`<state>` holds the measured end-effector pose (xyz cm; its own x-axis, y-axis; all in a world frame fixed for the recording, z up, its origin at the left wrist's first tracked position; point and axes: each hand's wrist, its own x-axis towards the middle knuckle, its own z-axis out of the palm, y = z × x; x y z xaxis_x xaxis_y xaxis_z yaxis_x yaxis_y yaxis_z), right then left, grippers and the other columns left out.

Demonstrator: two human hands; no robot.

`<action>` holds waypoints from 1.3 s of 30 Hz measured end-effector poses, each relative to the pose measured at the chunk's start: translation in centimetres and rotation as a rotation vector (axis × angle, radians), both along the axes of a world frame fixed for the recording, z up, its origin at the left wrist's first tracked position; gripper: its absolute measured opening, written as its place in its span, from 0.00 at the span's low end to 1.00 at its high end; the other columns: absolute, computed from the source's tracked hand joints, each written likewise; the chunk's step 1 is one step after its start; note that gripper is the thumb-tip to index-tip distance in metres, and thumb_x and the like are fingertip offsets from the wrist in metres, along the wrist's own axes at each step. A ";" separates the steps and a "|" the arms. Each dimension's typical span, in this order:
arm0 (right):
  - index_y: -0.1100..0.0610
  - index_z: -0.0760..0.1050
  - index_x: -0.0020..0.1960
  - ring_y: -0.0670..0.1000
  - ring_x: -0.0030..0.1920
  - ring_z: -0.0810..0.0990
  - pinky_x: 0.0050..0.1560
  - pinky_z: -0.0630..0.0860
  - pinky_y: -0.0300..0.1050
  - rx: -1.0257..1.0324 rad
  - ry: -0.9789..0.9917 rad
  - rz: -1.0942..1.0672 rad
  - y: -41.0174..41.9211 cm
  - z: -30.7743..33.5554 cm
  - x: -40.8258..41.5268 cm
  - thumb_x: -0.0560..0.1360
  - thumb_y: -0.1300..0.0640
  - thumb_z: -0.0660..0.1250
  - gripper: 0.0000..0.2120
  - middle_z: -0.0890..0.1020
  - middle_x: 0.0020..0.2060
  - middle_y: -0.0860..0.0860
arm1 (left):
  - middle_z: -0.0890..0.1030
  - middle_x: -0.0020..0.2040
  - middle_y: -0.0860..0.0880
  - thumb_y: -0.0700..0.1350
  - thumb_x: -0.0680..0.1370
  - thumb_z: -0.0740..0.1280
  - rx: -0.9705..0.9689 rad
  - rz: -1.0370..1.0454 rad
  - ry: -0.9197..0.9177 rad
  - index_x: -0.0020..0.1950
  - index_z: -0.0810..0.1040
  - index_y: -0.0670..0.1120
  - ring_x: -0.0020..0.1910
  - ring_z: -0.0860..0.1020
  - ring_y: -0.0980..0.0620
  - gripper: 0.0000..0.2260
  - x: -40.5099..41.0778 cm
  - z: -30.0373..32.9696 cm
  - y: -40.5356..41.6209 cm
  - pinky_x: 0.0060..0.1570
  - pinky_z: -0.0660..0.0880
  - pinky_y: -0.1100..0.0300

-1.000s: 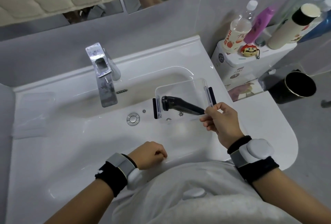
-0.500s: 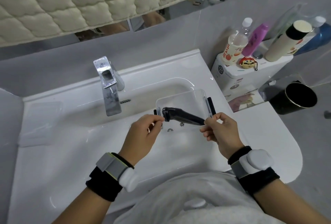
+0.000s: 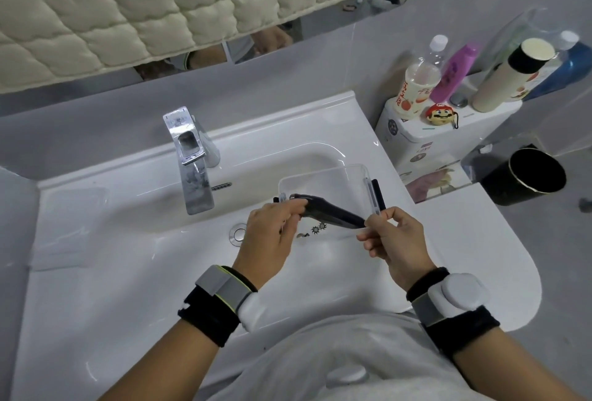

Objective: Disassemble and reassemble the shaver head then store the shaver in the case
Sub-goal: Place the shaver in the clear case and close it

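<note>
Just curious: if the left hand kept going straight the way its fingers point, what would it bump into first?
Probably the clear case just beyond the shaver that the left hand grips; depth is hard to judge.

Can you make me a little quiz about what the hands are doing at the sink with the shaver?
1. True or false: both hands hold the shaver.
2. What does the left hand hold? A) the head end of the shaver B) the faucet C) the pink bottle
3. Fill in: the small dark shaver parts lie in the ____, below the shaver.

Key
1. True: the right hand pinches the handle end, the left hand grips the head end.
2. A. The faucet and the pink bottle are untouched.
3. Sink. The clear case sits behind the shaver.
</note>
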<state>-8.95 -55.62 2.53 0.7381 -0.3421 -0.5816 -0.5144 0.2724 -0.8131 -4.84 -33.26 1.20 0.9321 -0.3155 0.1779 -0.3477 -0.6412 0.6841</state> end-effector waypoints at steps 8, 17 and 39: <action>0.57 0.68 0.40 0.52 0.23 0.74 0.24 0.73 0.40 0.011 0.004 -0.097 -1.2 0.0 1.4 0.75 0.67 0.67 0.10 0.83 0.31 0.63 | 0.79 0.55 0.46 0.37 0.78 0.62 -0.079 0.465 0.509 0.62 0.73 0.46 0.51 0.77 0.48 0.13 1.4 -7.1 4.5 0.52 0.72 0.58; 0.59 0.70 0.46 0.51 0.24 0.74 0.25 0.72 0.40 0.012 0.025 -0.145 -1.9 0.2 2.8 0.77 0.65 0.67 0.06 0.82 0.31 0.61 | 0.72 0.63 0.40 0.42 0.78 0.66 0.284 0.352 0.749 0.68 0.69 0.43 0.61 0.74 0.41 0.19 4.7 -12.9 5.7 0.61 0.71 0.52; 0.59 0.71 0.41 0.51 0.23 0.74 0.23 0.72 0.40 -0.035 0.121 -0.155 -3.2 -0.5 4.0 0.75 0.66 0.68 0.07 0.83 0.32 0.63 | 0.67 0.64 0.43 0.47 0.74 0.67 0.350 0.254 0.723 0.66 0.69 0.49 0.58 0.74 0.41 0.20 9.9 -17.6 -0.4 0.51 0.74 0.52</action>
